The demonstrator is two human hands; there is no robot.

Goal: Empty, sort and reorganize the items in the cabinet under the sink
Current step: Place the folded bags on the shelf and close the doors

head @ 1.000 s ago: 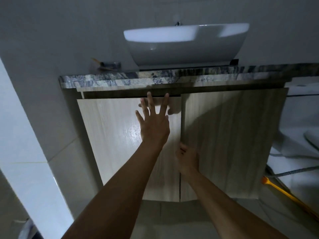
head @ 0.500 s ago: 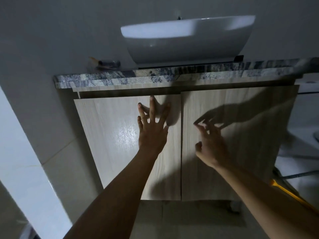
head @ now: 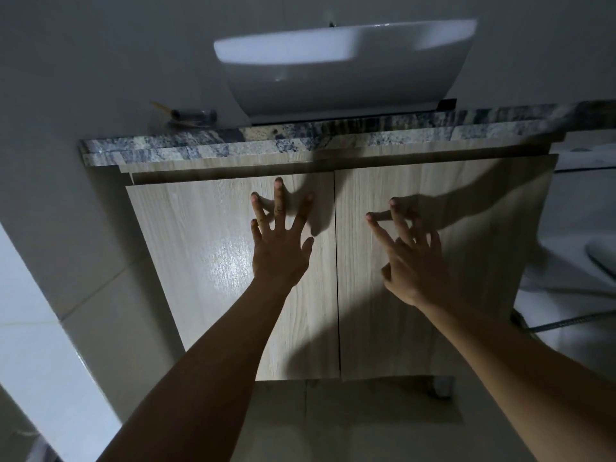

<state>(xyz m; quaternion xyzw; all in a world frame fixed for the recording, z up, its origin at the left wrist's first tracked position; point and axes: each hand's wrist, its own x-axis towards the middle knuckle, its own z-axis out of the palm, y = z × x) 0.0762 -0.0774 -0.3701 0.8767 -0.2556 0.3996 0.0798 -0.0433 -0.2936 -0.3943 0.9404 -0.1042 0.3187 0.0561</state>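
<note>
Under the stone countertop (head: pixel 233 145), dead centre of my feed, sits the cabinet (head: pixel 300 163) with both doors closed, so I can't see any of the items inside. Left door (head: pixel 200 261) and right door (head: pixel 363 311) meet at a thin vertical seam.

Left hand (head: pixel 280 251) lies flat on the left door, high up and near the seam. Its fingers are straight and splayed, gripping nothing, thumb pointing toward the seam.

Right hand (head: pixel 413 261) is over the upper part of the right door, released too, nothing in it. Index and middle finger stretch out toward the wood, the other fingers loosely bent. I can't tell from here whether those fingertips touch the door or hover just off it.

Both hands throw hard shadows on the wood, and a bright glare patch sits on the left door just left of the left wrist.

White basin (head: pixel 346 71) stands on the countertop above the doors. To its left on the counter lies a small dark object (head: pixel 191 115), too dim to name. Grey tiled wall (head: pixel 43 328) on the left side, pale floor (head: pixel 333 421) below the doors. Far right I see the edge of a white toilet (head: pixel 600 258) and a thin hose (head: pixel 566 321) running below it
</note>
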